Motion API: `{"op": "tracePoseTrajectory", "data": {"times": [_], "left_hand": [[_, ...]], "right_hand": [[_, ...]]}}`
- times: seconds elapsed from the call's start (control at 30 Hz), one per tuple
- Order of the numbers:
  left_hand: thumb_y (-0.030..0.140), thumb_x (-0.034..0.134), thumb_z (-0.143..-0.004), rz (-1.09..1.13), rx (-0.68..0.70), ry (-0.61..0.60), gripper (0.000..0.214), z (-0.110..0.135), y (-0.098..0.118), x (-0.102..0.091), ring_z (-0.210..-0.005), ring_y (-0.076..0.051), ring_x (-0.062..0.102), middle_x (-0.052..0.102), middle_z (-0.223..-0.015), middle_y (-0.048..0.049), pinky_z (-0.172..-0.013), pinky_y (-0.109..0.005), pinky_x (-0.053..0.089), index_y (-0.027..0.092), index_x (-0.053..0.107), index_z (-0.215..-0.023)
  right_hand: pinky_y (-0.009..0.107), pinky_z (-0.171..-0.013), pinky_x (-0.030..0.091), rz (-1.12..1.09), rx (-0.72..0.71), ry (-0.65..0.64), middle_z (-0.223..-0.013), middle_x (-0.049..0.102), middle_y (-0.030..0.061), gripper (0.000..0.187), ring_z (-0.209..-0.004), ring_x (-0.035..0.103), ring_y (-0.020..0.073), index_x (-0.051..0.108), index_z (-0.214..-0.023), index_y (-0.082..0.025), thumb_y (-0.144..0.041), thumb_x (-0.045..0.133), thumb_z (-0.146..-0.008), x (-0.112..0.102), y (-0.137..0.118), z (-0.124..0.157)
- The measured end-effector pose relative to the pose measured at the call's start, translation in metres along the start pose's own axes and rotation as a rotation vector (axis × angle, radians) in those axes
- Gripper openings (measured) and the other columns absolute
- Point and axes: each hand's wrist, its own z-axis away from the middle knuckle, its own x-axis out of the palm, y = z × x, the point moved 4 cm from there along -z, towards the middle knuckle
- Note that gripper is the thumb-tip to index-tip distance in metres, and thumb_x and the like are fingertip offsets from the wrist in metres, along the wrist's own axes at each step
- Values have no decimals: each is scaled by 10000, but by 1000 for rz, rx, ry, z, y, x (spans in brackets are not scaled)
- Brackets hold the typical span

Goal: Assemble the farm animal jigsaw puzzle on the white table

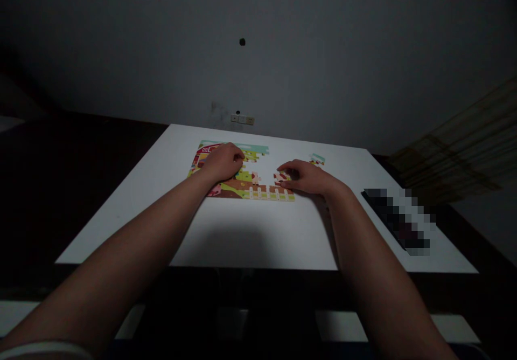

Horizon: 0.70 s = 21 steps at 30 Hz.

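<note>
A colourful jigsaw puzzle (266, 192), partly joined, lies on the white table, with a gap in its upper right part. My left hand (223, 163) rests over its left middle with the fingers curled. Whether anything is between those fingers is hidden. At the right side of the gap, my right hand (307, 177) has its thumb and fingers closed around a puzzle piece (281, 177) with red and cream patches. That piece sits just above the brown strip and white fence of the lower edge. Cream tabs of joined pieces (255, 178) show left of the gap.
Loose puzzle pieces (318, 159) lie beyond my right hand. A dark, pixelated flat object (393, 217) is at the right of the white table (242, 236). Behind the table is a grey wall with sockets (242, 119); a curtain (456, 144) hangs at the right.
</note>
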Motion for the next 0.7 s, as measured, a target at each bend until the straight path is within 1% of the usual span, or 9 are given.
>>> {"op": "tracePoseTrajectory", "data": {"times": [0.1, 0.2, 0.27, 0.33, 0.4, 0.5, 0.53, 0.6, 0.7], "left_hand": [[244, 693, -976, -3, -9, -3, 299, 0, 0, 0, -1204, -321, 779, 845, -1285, -130, -1121, -436, 607, 224, 914, -1176], [240, 692, -980, -6, -17, -5, 296, 1, 1, -1, -1195, -321, 780, 844, -1285, -126, -1113, -437, 610, 223, 911, -1179], [240, 692, -980, -7, -19, -6, 297, 1, 1, -1, -1197, -322, 781, 842, -1295, -126, -1108, -434, 611, 221, 910, -1181], [239, 692, -980, -7, -18, -7, 300, 1, 1, -1, -1201, -325, 781, 840, -1305, -130, -1109, -438, 612, 214, 909, -1185], [237, 694, -980, -6, -15, -6, 299, 1, 1, -1, -1204, -328, 781, 842, -1305, -134, -1116, -446, 609, 208, 910, -1186], [241, 696, -984, -7, -19, -5, 292, 0, 2, -1, -1192, -321, 782, 848, -1292, -130, -1113, -441, 610, 215, 912, -1179], [245, 697, -986, -10, -21, -4, 288, 0, 2, -1, -1191, -318, 782, 849, -1289, -127, -1111, -437, 610, 219, 912, -1176], [252, 698, -988, -16, -21, -3, 283, 0, 2, -1, -1189, -318, 781, 850, -1283, -125, -1106, -433, 613, 223, 913, -1169], [248, 696, -980, -19, -17, 0, 288, 1, 4, -1, -1196, -330, 780, 846, -1282, -131, -1113, -445, 612, 219, 915, -1164]], "right_hand": [[435, -850, 596, -5, -2, -7, -1159, 820, 132, 448, -941, 739, 296, 839, -1300, -251, -456, 929, -911, 0, 0, 0], [403, -811, 580, -65, -14, -18, -1075, 816, 100, 400, -925, 735, 282, 797, -1231, -245, -410, 924, -889, 0, -2, 1], [394, -802, 573, -176, -35, 20, -1015, 810, 84, 299, -914, 734, 273, 770, -1131, -246, -401, 889, -904, 1, -5, 0], [387, -782, 572, -335, -45, 90, -981, 804, 82, 248, -895, 739, 263, 740, -1070, -246, -416, 851, -927, 5, -10, -3], [367, -715, 555, -459, -26, 146, -947, 795, 72, 291, -835, 730, 245, 736, -1138, -243, -434, 828, -939, 11, -14, -8], [340, -623, 499, -443, 2, 141, -889, 771, 40, 440, -730, 676, 215, 747, -1311, -229, -455, 820, -941, 23, -19, -14], [339, -624, 496, -403, -2, 127, -881, 769, 38, 450, -725, 668, 214, 760, -1324, -221, -465, 812, -950, 26, -21, -16], [350, -691, 535, -326, -38, 109, -934, 803, 61, 401, -794, 699, 230, 801, -1278, -209, -464, 796, -969, 30, -23, -19], [398, -887, 598, -247, -117, 116, -1149, 860, 110, 300, -1006, 763, 279, 856, -1206, -228, -434, 770, -1007, 31, -27, -21]]}}
